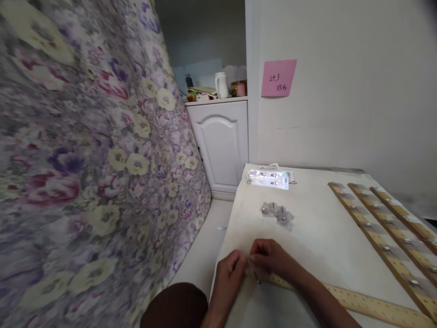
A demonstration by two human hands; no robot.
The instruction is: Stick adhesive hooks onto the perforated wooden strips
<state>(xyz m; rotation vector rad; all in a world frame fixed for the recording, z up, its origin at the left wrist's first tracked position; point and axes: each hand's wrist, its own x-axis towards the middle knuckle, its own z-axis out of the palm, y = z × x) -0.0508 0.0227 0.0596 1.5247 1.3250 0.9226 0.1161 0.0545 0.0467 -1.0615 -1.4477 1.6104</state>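
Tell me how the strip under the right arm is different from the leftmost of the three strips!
The near strip looks bare past the right arm; the leftmost strip has little clear bags along it. The near strip runs sideways under the arm; the leftmost strip points toward the wall. Both are long, narrow and lie on the table.
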